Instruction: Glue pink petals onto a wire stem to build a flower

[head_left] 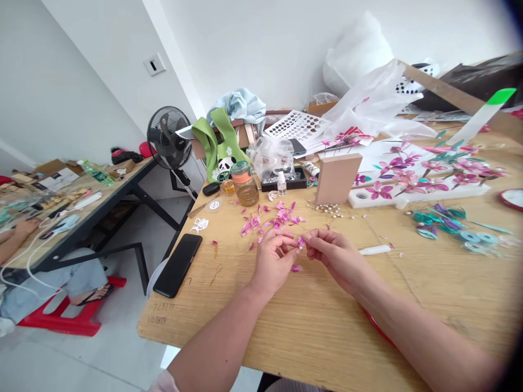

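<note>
Over the wooden table (286,321), my left hand (277,258) and my right hand (330,251) meet fingertip to fingertip. Between them is a small pink-purple petal piece (301,242), pinched by the left fingers and the right thumb and forefinger. How each finger grips it is too small to make out fully. Just below the hands lies a loose pink petal (296,268). Beyond them spreads a pile of pink petals (281,216), some with thin wire stems. A white pen-like stick (375,250) rests right of my right hand.
A black phone (178,265) lies at the left edge. Behind the petals stand a jar of brown liquid (245,188), a small clear bottle (281,184) and a brown block (337,179). Pink flowers (408,174) fill a white stand at right. Left, another person's hand (28,227) rests at another table.
</note>
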Tool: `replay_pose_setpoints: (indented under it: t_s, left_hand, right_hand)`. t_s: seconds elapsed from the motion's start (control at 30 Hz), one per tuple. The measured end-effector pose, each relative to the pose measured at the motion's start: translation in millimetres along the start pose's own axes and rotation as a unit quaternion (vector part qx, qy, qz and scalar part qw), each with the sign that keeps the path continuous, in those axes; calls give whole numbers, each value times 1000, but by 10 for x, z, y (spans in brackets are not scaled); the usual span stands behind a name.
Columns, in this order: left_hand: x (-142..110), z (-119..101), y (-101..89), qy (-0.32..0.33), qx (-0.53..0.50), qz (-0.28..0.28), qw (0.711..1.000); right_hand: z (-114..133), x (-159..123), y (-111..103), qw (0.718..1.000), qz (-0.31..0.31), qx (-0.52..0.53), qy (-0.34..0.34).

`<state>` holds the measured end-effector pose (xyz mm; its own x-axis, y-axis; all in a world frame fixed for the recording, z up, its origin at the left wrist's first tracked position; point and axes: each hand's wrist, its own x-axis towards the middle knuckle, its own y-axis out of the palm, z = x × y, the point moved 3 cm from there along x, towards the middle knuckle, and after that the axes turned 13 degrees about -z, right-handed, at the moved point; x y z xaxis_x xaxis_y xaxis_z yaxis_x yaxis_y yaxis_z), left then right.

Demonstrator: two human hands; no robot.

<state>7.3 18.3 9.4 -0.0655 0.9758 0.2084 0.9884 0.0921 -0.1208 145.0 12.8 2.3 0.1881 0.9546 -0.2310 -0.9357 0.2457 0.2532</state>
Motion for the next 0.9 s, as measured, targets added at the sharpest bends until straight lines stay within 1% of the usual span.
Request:
replay_pose_setpoints:
  t_s: [0.2, 0.47, 0.7, 0.9]
  left_hand:
    - [8, 7, 6, 24, -1, -13, 1000]
    - [15, 7, 7, 21, -10, -12, 1000]
    - [12, 2, 10, 15, -19, -6, 1000]
    - [3, 2, 18, -11, -43, 7, 999]
  right_hand:
    - [-9, 7, 2, 1000, 5, 1, 3]
    - [5, -16, 24, 999, 20, 15, 21]
    - [-15, 0, 13, 1000, 26, -6, 4]
    - [-5, -13, 22, 998, 30, 44, 47]
